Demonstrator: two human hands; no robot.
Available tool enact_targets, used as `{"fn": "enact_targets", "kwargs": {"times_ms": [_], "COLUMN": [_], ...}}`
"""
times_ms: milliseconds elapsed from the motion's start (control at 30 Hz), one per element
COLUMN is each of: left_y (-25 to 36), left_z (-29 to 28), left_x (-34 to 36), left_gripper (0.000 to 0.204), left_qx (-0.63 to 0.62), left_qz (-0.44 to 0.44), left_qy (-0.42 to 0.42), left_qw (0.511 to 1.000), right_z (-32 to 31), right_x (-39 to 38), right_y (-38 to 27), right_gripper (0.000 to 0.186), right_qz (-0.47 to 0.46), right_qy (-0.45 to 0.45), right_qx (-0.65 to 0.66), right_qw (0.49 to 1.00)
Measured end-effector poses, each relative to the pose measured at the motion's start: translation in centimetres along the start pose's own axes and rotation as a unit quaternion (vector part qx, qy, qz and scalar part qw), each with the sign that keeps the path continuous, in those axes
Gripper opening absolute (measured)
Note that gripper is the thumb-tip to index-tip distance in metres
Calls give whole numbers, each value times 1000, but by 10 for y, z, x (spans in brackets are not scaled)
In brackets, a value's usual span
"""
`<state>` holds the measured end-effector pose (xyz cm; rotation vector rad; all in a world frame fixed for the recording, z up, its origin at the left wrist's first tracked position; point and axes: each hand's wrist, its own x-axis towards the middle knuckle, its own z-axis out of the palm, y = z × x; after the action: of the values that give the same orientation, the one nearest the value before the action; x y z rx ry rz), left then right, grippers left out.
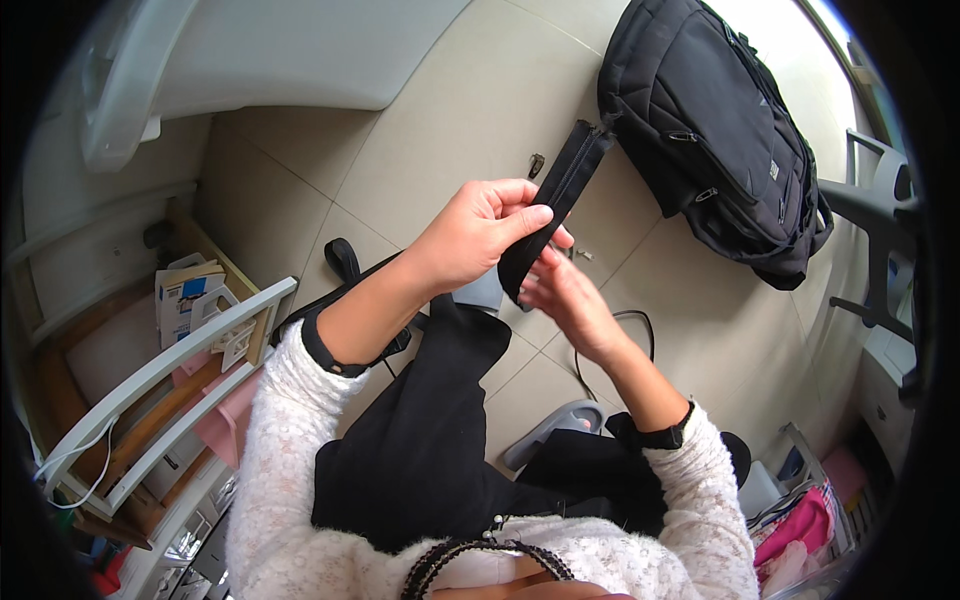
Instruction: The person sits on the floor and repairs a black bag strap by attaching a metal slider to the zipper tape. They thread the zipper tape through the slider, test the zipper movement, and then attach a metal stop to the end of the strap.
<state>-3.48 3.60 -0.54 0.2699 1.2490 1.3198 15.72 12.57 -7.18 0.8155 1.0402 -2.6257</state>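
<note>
A black zipper strip (568, 178) slants up and away in front of me, its teeth showing along the far part. My left hand (480, 225) pinches it around the middle, thumb on top and fingers beneath. By the strip's near, curved end is my right hand (570, 305), its fingers loosely bent, apart and slightly blurred. Whether those fingertips touch the strip's edge is hard to tell. The strip's far end overlaps the edge of a black backpack (690, 110) in this view; I cannot tell if they are joined.
A small dark metal zipper slider (537, 164) and a little metal piece (584, 255) lie on the tiled floor (430, 150). Left stands a white-railed shelf (200, 370) with boxes. A grey slipper (550, 430) and thin dark cable (652, 335) are nearby; pink cloth (800, 525) sits lower right.
</note>
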Motion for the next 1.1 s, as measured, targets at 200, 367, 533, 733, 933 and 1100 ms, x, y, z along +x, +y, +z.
{"fn": "enact_targets", "kwargs": {"times_ms": [200,367,533,733,933,1100], "left_y": [4,-5,-44,-104,-113,-102], "left_z": [11,11,-14,-108,-186,-212], "left_x": [-20,-24,-15,9,-5,-29], "left_gripper": [20,20,17,19,19,20], "left_qx": [35,90,199,258,-31,-59], "left_qz": [-32,-45,-6,-98,-58,-3], "left_qy": [-3,-13,-12,120,307,348], "left_qw": [999,995,980,954,949,936], "right_z": [-2,2,-14,-105,-141,-145], "right_x": [4,7,16,41,25,36], "right_y": [-69,-94,-74,-45,39,67], "right_gripper": [38,19,20,35,35,18], "right_qz": [-224,-246,-229,-107,-77,-165], "right_qy": [67,127,154,332,147,168], "right_qx": [-27,-45,-93,-359,-651,-716], "right_qw": [972,960,957,865,741,658]}}
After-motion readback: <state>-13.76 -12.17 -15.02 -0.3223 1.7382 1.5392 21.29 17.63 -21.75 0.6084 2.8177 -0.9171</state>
